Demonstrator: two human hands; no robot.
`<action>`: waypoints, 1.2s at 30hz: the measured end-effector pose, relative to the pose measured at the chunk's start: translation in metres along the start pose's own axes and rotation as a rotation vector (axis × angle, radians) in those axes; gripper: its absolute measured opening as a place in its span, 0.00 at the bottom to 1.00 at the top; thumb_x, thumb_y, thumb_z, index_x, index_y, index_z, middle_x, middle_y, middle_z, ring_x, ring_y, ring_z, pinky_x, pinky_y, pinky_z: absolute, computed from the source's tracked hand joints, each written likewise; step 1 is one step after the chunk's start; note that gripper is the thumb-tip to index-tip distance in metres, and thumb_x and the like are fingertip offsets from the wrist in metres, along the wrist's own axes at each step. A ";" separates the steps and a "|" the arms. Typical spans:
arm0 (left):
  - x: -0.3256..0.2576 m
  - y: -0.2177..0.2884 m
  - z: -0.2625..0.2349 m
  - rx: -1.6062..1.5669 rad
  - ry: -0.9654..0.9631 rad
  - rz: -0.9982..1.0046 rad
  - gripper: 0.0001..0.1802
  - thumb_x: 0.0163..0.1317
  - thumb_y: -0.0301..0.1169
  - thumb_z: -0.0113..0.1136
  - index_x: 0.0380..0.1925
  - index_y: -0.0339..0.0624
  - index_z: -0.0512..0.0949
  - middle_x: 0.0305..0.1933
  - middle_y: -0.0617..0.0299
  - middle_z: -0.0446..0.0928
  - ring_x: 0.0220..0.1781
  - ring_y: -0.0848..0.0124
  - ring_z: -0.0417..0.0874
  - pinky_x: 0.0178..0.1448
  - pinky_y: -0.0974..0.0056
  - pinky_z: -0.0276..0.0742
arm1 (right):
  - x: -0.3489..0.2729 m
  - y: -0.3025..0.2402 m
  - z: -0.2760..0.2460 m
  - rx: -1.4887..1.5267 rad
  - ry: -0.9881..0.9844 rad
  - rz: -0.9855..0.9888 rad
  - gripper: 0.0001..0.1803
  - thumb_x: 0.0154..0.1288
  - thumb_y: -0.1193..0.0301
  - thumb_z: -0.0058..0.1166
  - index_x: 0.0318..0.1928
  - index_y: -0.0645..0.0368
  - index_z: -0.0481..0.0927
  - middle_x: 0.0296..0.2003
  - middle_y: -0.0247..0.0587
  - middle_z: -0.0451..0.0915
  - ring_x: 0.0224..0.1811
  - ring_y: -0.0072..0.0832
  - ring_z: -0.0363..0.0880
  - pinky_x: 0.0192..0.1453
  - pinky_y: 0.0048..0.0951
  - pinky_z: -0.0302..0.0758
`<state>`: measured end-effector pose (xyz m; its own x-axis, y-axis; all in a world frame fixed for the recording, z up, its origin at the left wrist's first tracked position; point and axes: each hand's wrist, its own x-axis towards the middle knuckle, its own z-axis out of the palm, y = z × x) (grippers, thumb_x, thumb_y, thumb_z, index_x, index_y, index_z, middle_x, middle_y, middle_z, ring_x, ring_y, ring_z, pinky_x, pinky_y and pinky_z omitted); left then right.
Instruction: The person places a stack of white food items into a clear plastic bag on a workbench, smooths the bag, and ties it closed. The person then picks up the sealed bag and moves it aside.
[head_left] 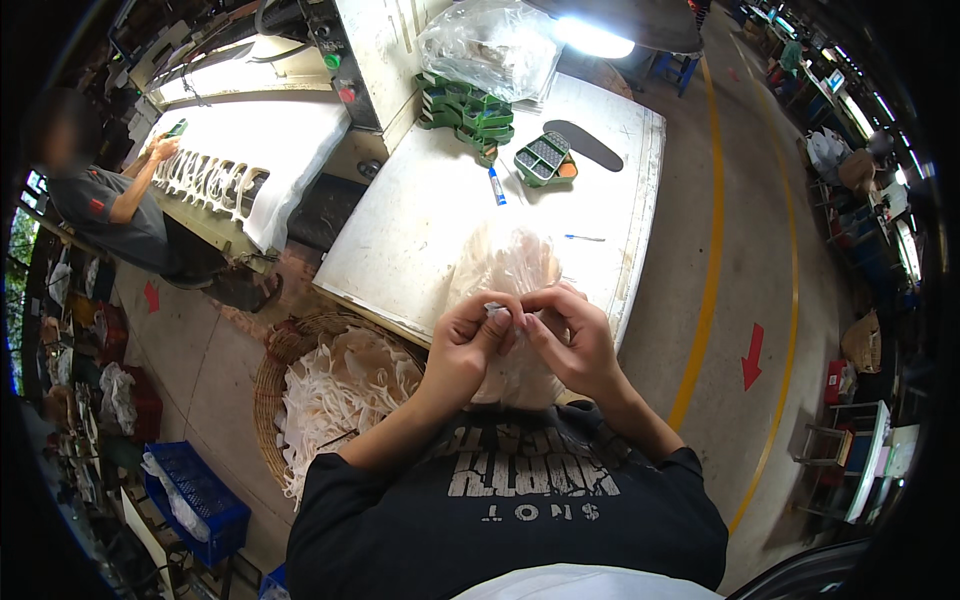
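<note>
Close in front of my body, my left hand and my right hand meet with their fingertips pinched together. Between them they grip the gathered edge of a clear plastic bag, which spreads over the table's near edge and hangs toward my lap. A small pale bit shows at the left fingertips; what it is I cannot make out. Beyond the bag lie a blue-and-white marker and a thin blue pen. Farther off is a green-walled box-like piece with dark compartments, beside a black sole-shaped piece.
The white table also carries a stack of green zigzag strips and a filled plastic bag. A wicker basket of pale cut scraps stands at my left. Farther left, a co-worker handles a sheet with cut-outs.
</note>
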<state>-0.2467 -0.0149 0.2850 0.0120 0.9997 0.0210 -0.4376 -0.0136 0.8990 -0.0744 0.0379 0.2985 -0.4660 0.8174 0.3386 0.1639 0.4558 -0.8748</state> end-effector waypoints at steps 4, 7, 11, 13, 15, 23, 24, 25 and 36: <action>0.002 0.002 -0.007 -0.038 0.027 -0.040 0.07 0.81 0.26 0.52 0.45 0.39 0.80 0.37 0.69 0.77 0.35 0.82 0.70 0.41 0.75 0.66 | 0.005 -0.005 -0.004 -0.128 -0.075 -0.028 0.10 0.65 0.76 0.67 0.47 0.59 0.87 0.37 0.36 0.87 0.42 0.30 0.82 0.56 0.33 0.69; 0.005 0.002 -0.007 -0.062 0.061 -0.051 0.08 0.81 0.26 0.52 0.44 0.39 0.80 0.36 0.70 0.77 0.35 0.82 0.70 0.41 0.75 0.66 | 0.004 0.013 0.003 -0.126 -0.023 -0.149 0.11 0.66 0.76 0.66 0.48 0.61 0.86 0.37 0.35 0.85 0.40 0.30 0.79 0.54 0.32 0.68; 0.010 -0.001 -0.009 -0.051 0.129 -0.034 0.09 0.81 0.31 0.55 0.41 0.40 0.80 0.33 0.71 0.76 0.32 0.85 0.69 0.38 0.78 0.63 | 0.004 0.017 0.010 -0.129 0.016 -0.085 0.15 0.64 0.68 0.71 0.51 0.55 0.86 0.38 0.33 0.86 0.46 0.30 0.82 0.63 0.40 0.60; 0.012 -0.004 -0.016 -0.085 0.139 -0.019 0.10 0.81 0.32 0.55 0.41 0.39 0.80 0.32 0.71 0.75 0.32 0.85 0.69 0.37 0.78 0.63 | 0.007 0.010 0.014 -0.158 0.019 -0.109 0.17 0.64 0.65 0.72 0.51 0.53 0.86 0.38 0.33 0.86 0.46 0.30 0.81 0.63 0.42 0.59; 0.014 -0.002 -0.023 -0.091 0.101 -0.019 0.10 0.81 0.33 0.55 0.41 0.39 0.79 0.31 0.72 0.73 0.30 0.85 0.68 0.36 0.78 0.63 | 0.011 0.009 0.018 -0.210 0.036 -0.123 0.18 0.63 0.62 0.73 0.51 0.52 0.85 0.38 0.32 0.86 0.46 0.31 0.81 0.62 0.44 0.59; 0.018 -0.007 -0.038 -0.254 0.147 -0.027 0.07 0.80 0.29 0.55 0.41 0.40 0.78 0.31 0.73 0.71 0.30 0.86 0.66 0.34 0.79 0.62 | 0.020 0.026 0.036 -0.275 0.083 -0.177 0.13 0.63 0.67 0.70 0.48 0.47 0.85 0.38 0.26 0.86 0.43 0.27 0.80 0.56 0.40 0.58; 0.017 -0.008 -0.038 -0.243 0.165 -0.025 0.07 0.81 0.29 0.54 0.42 0.39 0.78 0.31 0.73 0.72 0.30 0.86 0.67 0.34 0.79 0.63 | 0.020 0.022 0.038 -0.288 0.089 -0.177 0.13 0.63 0.69 0.69 0.48 0.47 0.85 0.38 0.26 0.86 0.43 0.27 0.80 0.56 0.40 0.58; 0.018 -0.009 -0.039 -0.231 0.183 -0.024 0.07 0.81 0.29 0.54 0.43 0.39 0.78 0.31 0.72 0.72 0.30 0.86 0.68 0.35 0.80 0.64 | 0.020 0.019 0.038 -0.287 0.104 -0.176 0.11 0.63 0.71 0.66 0.46 0.48 0.86 0.38 0.27 0.86 0.43 0.27 0.80 0.56 0.40 0.59; 0.012 -0.001 0.008 0.093 0.409 0.201 0.27 0.84 0.30 0.46 0.78 0.37 0.62 0.45 0.55 0.87 0.39 0.79 0.80 0.49 0.73 0.76 | 0.012 0.013 0.048 -0.453 0.217 -0.229 0.11 0.55 0.68 0.70 0.41 0.50 0.90 0.40 0.29 0.87 0.42 0.31 0.80 0.55 0.43 0.60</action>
<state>-0.2389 -0.0032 0.2874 -0.4285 0.9026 0.0418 -0.3120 -0.1912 0.9306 -0.1194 0.0370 0.2744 -0.3517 0.7116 0.6083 0.4591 0.6974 -0.5504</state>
